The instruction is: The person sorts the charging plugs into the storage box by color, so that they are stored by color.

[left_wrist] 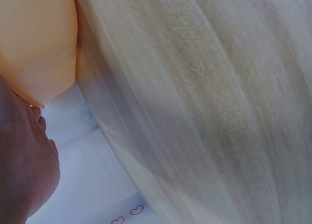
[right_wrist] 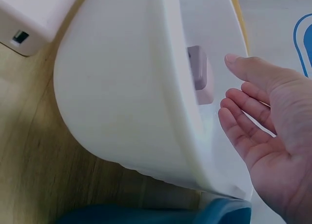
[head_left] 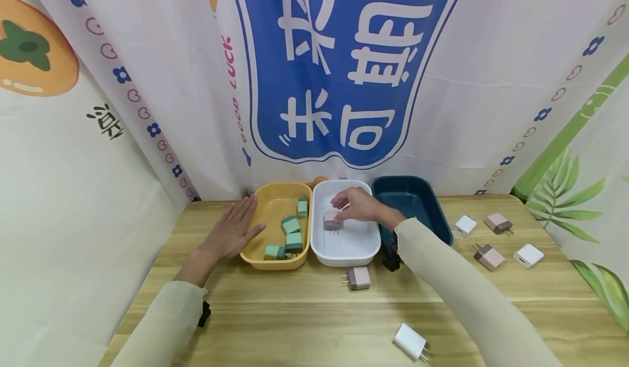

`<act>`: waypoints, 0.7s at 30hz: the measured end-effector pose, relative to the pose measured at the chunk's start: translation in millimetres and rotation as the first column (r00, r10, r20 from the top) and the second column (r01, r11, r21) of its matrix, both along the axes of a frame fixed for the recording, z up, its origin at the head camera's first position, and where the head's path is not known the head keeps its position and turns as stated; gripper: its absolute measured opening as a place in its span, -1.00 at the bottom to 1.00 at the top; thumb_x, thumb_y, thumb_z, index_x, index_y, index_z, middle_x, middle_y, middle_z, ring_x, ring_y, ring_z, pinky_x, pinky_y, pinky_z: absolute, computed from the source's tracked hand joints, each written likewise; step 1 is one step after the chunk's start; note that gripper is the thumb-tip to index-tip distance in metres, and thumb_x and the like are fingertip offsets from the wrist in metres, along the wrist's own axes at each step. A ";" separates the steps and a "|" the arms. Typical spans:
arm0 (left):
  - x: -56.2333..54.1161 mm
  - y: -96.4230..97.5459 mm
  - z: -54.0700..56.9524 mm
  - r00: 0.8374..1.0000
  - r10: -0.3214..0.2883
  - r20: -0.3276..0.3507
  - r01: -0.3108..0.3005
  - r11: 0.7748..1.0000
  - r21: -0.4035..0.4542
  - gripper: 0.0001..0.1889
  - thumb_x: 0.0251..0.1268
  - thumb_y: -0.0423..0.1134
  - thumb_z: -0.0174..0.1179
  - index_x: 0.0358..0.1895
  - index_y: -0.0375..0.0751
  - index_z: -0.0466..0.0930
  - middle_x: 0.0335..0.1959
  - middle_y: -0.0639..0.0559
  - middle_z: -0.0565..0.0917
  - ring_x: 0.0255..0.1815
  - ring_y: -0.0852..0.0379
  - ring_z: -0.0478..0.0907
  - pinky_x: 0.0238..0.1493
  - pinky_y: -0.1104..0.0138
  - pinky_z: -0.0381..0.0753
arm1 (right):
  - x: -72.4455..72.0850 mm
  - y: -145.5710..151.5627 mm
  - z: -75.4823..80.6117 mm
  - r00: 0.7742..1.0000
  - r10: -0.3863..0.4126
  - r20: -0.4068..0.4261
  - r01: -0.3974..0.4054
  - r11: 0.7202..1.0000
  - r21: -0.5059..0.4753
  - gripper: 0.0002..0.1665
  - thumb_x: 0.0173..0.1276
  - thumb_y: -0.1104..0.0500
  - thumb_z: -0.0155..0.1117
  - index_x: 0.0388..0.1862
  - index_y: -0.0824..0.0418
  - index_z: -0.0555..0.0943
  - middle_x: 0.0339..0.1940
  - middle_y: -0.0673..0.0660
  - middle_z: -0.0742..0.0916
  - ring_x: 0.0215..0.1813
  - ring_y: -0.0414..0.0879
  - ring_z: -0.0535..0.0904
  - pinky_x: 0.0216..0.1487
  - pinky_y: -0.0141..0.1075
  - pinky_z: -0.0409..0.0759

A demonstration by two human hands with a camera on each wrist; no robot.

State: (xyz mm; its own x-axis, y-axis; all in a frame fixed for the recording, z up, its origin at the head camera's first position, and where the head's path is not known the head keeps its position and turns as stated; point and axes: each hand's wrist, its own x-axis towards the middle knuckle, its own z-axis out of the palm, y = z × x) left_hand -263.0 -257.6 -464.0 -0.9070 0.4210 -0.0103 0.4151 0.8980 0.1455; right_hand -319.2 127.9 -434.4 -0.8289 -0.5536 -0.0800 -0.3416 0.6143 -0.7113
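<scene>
My left hand [head_left: 232, 230] rests with straight fingers against the left rim of the yellow bin [head_left: 267, 195]; several mint-green charger plugs [head_left: 294, 241] lie inside it. Over the white bin [head_left: 344, 252], my right hand [head_left: 361, 205] hovers with loosely bent fingers. A pink and brown charger plug [right_wrist: 199, 70] sits in the white bin, apart from the right fingertips in the right wrist view. Another pink charger plug [head_left: 359, 278] lies on the table just in front of the white bin. Part of the left hand [left_wrist: 29, 160] shows in the left wrist view beside the yellow bin's wall.
Right of the white bin stands a dark blue bin [head_left: 403, 192], partly behind the right forearm. On the right lie pink charger plugs [head_left: 490, 257] and white charger plugs [head_left: 528, 255]. One white charger plug [head_left: 410, 341] lies near the front. A printed curtain [head_left: 457, 137] hangs behind.
</scene>
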 end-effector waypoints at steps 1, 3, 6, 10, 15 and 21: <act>0.0 -0.3 -0.2 1.000 0.000 0.000 0.000 1.000 0.000 -0.11 0.73 0.30 -0.37 0.73 -0.30 -0.34 0.78 -0.18 -0.27 0.78 -0.20 -0.29 0.73 -0.14 -0.24 | 0.8 0.0 0.4 1.000 0.001 0.000 -0.001 1.000 -0.004 -0.46 0.32 0.23 0.59 0.24 0.39 0.70 0.15 0.27 0.80 0.18 0.10 0.75 0.21 -0.17 0.74; -0.1 -0.7 -0.9 1.000 0.001 0.000 -0.001 1.000 0.002 -0.11 0.73 0.30 -0.37 0.73 -0.30 -0.34 0.78 -0.16 -0.29 0.78 -0.20 -0.29 0.73 -0.13 -0.25 | 3.1 0.1 2.2 1.000 0.008 -0.007 -0.008 1.000 -0.011 -0.46 0.33 0.23 0.59 0.24 0.40 0.70 0.15 0.28 0.80 0.18 0.10 0.75 0.20 -0.17 0.75; -0.4 -1.3 -1.9 1.000 0.001 -0.005 -0.001 1.000 0.001 -0.11 0.73 0.31 -0.38 0.73 -0.30 -0.35 0.78 -0.17 -0.28 0.78 -0.20 -0.30 0.73 -0.14 -0.24 | 7.0 0.6 5.6 1.000 0.022 -0.019 -0.022 1.000 -0.020 -0.46 0.33 0.23 0.59 0.24 0.41 0.69 0.15 0.28 0.80 0.18 0.11 0.76 0.19 -0.19 0.75; -0.4 -1.3 -2.2 1.000 0.005 -0.011 -0.005 1.000 0.003 -0.11 0.72 0.31 -0.38 0.73 -0.30 -0.34 0.78 -0.21 -0.23 0.78 -0.20 -0.30 0.73 -0.15 -0.22 | 13.1 2.4 12.3 0.998 0.040 -0.041 -0.042 0.998 -0.036 -0.46 0.34 0.22 0.58 0.24 0.41 0.69 0.16 0.30 0.79 0.18 0.14 0.76 0.18 -0.18 0.75; -0.6 -1.7 -2.2 1.000 0.009 -0.008 -0.009 1.000 0.009 -0.10 0.72 0.32 -0.38 0.73 -0.30 -0.33 0.78 -0.22 -0.22 0.78 -0.21 -0.29 0.73 -0.14 -0.23 | 20.6 6.7 19.3 0.996 0.053 -0.065 -0.056 0.997 -0.046 -0.48 0.34 0.18 0.59 0.22 0.37 0.72 0.15 0.26 0.80 0.16 0.10 0.76 0.18 -0.17 0.75; -1.2 -1.4 -2.5 1.000 0.007 -0.010 -0.007 1.000 0.004 -0.10 0.72 0.32 -0.38 0.73 -0.30 -0.33 0.78 -0.19 -0.25 0.78 -0.19 -0.31 0.73 -0.14 -0.22 | 28.0 13.4 25.6 0.993 0.072 -0.095 -0.078 0.995 -0.059 -0.48 0.33 0.14 0.61 0.20 0.34 0.74 0.13 0.22 0.81 0.14 0.07 0.76 0.19 -0.16 0.75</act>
State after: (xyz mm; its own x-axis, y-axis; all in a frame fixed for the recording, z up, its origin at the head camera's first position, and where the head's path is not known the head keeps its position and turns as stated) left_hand -264.2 -259.0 -466.4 -0.9101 0.4145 0.0002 0.4101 0.9005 0.1447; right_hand -291.3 141.3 -408.8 -0.7871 -0.6161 0.0315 -0.4510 0.5399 -0.7107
